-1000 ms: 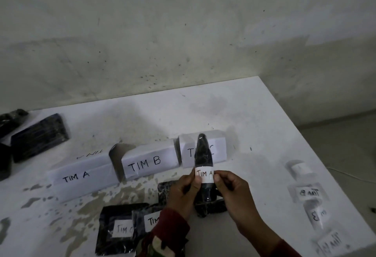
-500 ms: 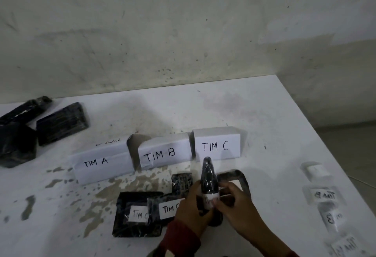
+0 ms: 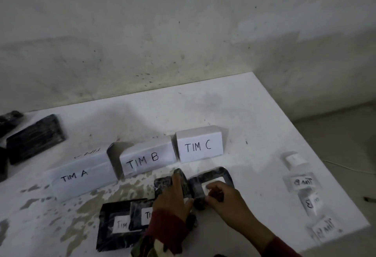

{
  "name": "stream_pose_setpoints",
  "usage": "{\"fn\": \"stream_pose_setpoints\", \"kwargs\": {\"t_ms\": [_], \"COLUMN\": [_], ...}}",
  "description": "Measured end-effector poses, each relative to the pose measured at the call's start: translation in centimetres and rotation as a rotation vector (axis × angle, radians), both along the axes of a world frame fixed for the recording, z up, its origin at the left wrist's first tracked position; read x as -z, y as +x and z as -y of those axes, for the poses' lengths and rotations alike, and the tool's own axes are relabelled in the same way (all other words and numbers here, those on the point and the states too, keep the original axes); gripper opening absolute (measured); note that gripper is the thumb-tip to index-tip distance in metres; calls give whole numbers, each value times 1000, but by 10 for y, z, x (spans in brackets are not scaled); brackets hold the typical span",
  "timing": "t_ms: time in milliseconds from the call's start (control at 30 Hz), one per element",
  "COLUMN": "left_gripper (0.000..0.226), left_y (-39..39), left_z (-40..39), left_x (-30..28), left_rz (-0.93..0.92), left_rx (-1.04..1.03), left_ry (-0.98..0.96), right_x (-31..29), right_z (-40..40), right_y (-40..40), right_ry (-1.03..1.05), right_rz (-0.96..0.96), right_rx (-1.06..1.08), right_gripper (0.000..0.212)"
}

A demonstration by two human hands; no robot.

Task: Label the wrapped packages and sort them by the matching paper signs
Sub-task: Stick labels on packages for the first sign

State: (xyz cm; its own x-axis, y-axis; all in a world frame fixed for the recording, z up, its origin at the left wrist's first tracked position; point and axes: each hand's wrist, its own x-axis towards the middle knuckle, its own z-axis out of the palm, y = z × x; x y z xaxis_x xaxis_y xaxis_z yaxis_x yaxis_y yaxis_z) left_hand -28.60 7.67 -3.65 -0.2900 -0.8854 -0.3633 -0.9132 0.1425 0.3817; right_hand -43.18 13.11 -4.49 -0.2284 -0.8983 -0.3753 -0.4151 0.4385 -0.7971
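Hands are both down on the bench (image 3: 234,114) at about 6 o'clock, working a dark wrapped package (image 3: 196,190) that lies just under the TIM C sign (image 3: 200,145). Left hand (image 3: 173,197) has its fingers (image 3: 176,179) flat across the wrap, pinning it; right hand (image 3: 225,197) has its fingers curled, closed on the package's near end around the white label, though I can't tell how firm the pinch is. If the job here is seating the label, I'd rub from the middle outward so the slick plastic doesn't bubble it. Looks like it may belong by the TIM A sign (image 3: 77,177) at 9 o'clock, but the writing's hidden, so check first. Two labelled packages (image 3: 120,222) sit at 7 o'clock, spare labels (image 3: 303,181) at 3.
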Motion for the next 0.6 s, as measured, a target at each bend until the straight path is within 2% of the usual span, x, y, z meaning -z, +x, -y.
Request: {"fn": "stream_pose_setpoints", "kwargs": {"t_ms": [100,200,267,367,500,600], "left_gripper": [72,42,33,35,34,37], "left_y": [-7,-24,-42,-71,-103,-124], "left_z": [5,6,7,8,11,16], "left_x": [-2,-7,-9,-8,-2,-1], "left_rz": [29,-43,-82,-70,-35,-12], "left_rx": [59,114,164,300,412,445], "left_ry": [14,-45,-43,-48,-24,50], "right_x": [-5,-9,-10,-9,-5,-4], "right_z": [-3,-7,-9,-10,-9,-9], "right_y": [-22,-53,-75,-106,-144,-168], "right_ry": [-23,-66,-82,-86,-52,95], "right_rz": [-6,-18,-57,-149,-400,-566], "right_rx": [168,348,445,535,576,559], "right_gripper": [14,15,13,12,22,26]}}
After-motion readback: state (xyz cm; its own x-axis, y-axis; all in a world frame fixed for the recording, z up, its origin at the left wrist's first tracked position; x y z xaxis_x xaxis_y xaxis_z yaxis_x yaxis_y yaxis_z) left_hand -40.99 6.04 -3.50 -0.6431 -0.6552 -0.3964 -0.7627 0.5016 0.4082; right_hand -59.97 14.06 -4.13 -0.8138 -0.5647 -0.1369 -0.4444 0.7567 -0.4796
